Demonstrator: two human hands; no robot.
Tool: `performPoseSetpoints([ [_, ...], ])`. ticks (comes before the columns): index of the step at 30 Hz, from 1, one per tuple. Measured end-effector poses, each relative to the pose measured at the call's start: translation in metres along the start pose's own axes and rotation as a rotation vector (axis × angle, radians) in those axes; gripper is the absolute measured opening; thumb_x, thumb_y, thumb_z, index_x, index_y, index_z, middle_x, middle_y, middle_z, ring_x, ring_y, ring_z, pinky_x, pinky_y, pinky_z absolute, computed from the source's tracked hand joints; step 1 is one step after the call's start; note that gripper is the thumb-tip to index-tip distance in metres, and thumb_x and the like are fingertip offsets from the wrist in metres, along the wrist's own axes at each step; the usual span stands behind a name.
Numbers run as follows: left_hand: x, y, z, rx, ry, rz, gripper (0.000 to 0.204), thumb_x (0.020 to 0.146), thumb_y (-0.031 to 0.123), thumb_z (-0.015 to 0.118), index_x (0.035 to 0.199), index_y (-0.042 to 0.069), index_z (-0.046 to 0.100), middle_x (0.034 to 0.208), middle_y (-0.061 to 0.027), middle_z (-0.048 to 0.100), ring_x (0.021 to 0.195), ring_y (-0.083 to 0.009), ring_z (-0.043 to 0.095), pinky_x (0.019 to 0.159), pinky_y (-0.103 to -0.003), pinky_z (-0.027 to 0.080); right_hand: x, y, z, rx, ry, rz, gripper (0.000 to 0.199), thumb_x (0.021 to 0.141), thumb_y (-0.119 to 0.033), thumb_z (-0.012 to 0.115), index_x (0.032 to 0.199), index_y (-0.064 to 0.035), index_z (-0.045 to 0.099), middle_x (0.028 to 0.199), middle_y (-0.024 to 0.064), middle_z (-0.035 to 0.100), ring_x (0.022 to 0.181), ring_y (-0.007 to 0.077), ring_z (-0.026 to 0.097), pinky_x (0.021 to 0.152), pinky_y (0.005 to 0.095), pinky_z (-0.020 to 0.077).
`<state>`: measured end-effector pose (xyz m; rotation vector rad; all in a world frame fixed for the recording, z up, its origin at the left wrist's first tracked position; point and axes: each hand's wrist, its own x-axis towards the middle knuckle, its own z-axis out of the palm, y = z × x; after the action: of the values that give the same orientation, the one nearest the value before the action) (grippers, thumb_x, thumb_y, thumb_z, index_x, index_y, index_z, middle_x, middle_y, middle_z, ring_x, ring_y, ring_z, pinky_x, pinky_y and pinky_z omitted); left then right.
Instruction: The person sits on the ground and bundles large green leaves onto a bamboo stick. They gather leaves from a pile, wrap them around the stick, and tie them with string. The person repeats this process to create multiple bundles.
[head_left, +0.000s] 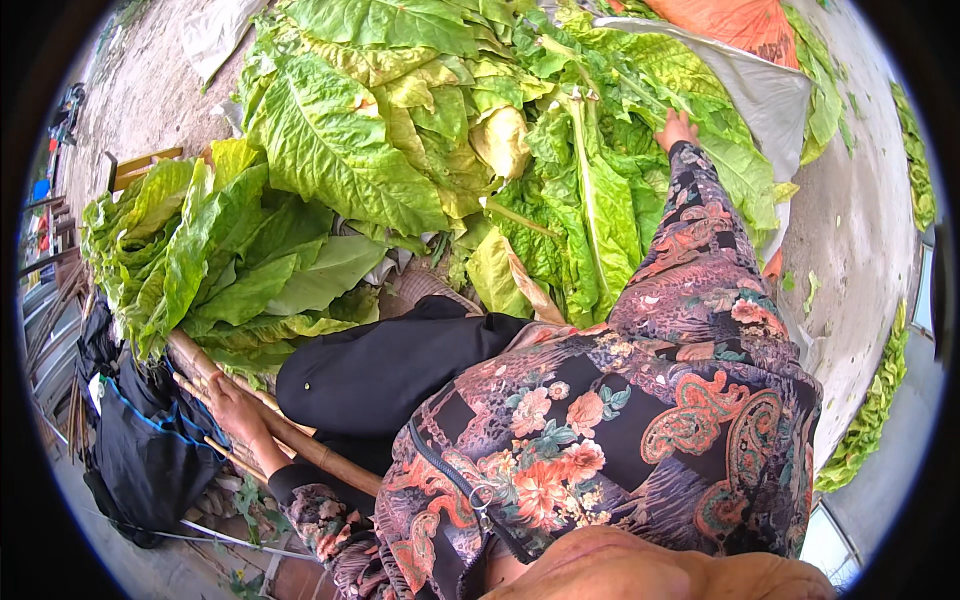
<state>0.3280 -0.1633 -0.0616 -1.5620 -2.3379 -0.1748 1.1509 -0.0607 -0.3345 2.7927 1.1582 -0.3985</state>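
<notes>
My left hand [238,412] is closed around a bamboo pole [335,462] at the left, with thin sticks [236,460] beside it. A bundle of large green leaves [205,260], which look like tobacco leaves, lies at the far end of the pole. My right hand [677,130] reaches out to the far right, onto a wide heap of the same leaves [350,140]. Its fingers are a little apart and touch the leaf surface. A thick pale leaf stem [583,180] shows in the heap, left of that hand.
A grey-white sheet [780,110] and an orange sack [730,25] lie at the heap's far right. Black cloth or bag [150,460] with blue edging sits at the left, near more sticks. Leaf rows [868,420] line the right side. My dark-trousered leg [390,370] lies between pole and heap.
</notes>
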Motion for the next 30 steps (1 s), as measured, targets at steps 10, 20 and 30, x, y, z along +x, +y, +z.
performPoseSetpoints([
  [10, 0.004, 0.006, 0.002, 0.007, -0.043, -0.039, 0.024, 0.094, 0.03, 0.045, 0.105, 0.019, 0.063, 0.086, -0.0158, 0.066, 0.077, -0.0353, 0.063, 0.067, -0.044, 0.048, -0.062, -0.039, -0.115, -0.062, 0.244, -0.311, 0.048, 0.09, -0.05, 0.052, 0.09, -0.0018, 0.055, 0.063, 0.0131, 0.056, 0.061, 0.0183, 0.059, 0.057, 0.036, 0.0482],
  [20, 0.005, 0.017, -0.01, -0.01, 0.003, -0.01, 0.023, 0.093, 0.026, 0.048, 0.107, 0.018, 0.064, 0.087, -0.0128, 0.068, 0.076, -0.0327, 0.064, 0.064, -0.042, 0.048, -0.129, -0.128, 0.006, 0.116, -0.201, -0.341, 0.039, 0.077, -0.035, 0.072, 0.096, -0.0019, 0.064, 0.091, 0.016, 0.066, 0.083, 0.028, 0.065, 0.078, 0.0411, 0.0514],
  [30, -0.007, -0.025, 0.002, -0.261, 0.06, -0.025, 0.022, 0.093, 0.021, 0.049, 0.107, 0.011, 0.063, 0.091, -0.0142, 0.067, 0.08, -0.0337, 0.063, 0.068, -0.041, 0.048, -0.148, -0.092, -0.036, 0.735, -0.279, -0.151, 0.038, 0.07, -0.016, 0.07, 0.099, 0.0065, 0.062, 0.083, 0.0151, 0.064, 0.071, 0.0237, 0.06, 0.068, 0.0357, 0.0477],
])
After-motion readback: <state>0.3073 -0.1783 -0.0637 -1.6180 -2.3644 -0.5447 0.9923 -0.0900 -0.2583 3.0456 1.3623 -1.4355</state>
